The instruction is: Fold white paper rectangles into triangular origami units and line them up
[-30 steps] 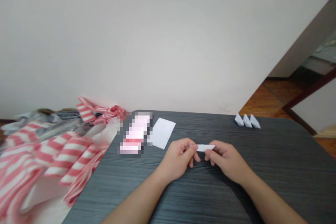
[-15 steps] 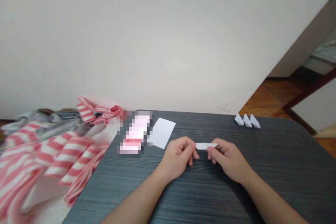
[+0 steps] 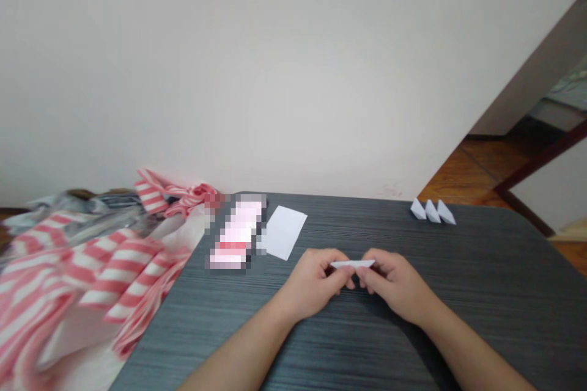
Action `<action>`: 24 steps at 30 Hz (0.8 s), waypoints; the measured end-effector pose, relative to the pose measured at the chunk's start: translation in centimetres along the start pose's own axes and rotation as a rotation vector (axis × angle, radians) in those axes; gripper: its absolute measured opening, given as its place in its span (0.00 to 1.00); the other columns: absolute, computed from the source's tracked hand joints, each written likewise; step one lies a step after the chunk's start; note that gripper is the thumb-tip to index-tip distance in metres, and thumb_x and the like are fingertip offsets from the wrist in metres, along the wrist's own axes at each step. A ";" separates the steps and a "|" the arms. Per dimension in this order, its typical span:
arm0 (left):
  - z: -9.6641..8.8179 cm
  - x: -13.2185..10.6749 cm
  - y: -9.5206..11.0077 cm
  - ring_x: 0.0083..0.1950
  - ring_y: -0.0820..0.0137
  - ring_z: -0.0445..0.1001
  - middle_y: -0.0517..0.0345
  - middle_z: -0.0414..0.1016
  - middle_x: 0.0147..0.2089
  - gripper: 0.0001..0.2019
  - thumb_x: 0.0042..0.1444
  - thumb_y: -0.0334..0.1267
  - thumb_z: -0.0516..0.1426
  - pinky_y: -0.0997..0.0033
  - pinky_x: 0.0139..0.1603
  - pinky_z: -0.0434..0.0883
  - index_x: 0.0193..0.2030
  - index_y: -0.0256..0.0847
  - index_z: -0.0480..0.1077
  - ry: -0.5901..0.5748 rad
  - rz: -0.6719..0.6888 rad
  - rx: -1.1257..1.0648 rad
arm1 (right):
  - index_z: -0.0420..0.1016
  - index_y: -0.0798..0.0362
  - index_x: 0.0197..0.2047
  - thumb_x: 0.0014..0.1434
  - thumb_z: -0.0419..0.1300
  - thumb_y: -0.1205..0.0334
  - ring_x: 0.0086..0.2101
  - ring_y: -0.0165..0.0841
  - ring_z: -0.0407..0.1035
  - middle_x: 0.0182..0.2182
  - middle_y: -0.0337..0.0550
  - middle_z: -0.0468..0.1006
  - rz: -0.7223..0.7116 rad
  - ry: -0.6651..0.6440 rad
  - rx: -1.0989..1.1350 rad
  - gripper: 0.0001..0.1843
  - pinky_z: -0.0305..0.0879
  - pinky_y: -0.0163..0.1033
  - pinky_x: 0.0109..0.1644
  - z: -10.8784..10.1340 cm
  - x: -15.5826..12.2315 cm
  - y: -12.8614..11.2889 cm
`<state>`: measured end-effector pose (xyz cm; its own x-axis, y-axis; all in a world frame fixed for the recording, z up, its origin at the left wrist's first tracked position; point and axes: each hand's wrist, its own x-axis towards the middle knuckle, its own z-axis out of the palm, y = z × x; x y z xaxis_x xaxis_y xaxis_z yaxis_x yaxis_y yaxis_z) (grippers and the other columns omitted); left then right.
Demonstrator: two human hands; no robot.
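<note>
Head camera looks forward, downward (fairly near) at table (image 3: 481, 293).

Pinching a folded paper strip (image 3: 352, 264) between left hand (image 3: 316, 281) and right hand (image 3: 394, 284), above the table's (image 3: 481, 293) middle.

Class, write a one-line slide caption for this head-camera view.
Both hands, left hand and right hand, pinch a folded paper strip above a dark table.

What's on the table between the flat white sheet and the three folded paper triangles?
In the head view, only bare table lies between flat sheet and triangles.
</note>
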<state>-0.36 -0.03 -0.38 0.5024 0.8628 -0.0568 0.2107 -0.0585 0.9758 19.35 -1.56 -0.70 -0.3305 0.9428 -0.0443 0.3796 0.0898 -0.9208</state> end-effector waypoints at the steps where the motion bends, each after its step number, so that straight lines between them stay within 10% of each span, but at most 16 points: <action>1: 0.0 -0.1 0.0 0.24 0.76 0.68 0.55 0.78 0.28 0.12 0.61 0.40 0.55 0.78 0.26 0.63 0.31 0.35 0.74 0.002 0.000 0.013 | 0.72 0.54 0.29 0.61 0.58 0.62 0.22 0.28 0.62 0.20 0.35 0.69 0.000 0.000 -0.007 0.10 0.56 0.32 0.26 0.1 0.0 0.0; 24: 0.1 0.1 0.1 0.24 0.75 0.68 0.63 0.69 0.24 0.10 0.63 0.42 0.53 0.77 0.25 0.63 0.40 0.38 0.70 0.084 0.038 -0.096 | 0.75 0.54 0.33 0.62 0.58 0.61 0.23 0.29 0.65 0.22 0.36 0.72 -0.026 0.051 -0.042 0.08 0.59 0.33 0.28 0.0 0.1 0.0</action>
<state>-0.16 -0.02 -0.28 0.4354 0.9002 -0.0049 0.1097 -0.0477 0.9928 19.35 -1.49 -0.71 -0.2970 0.9549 0.0003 0.4078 0.1272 -0.9042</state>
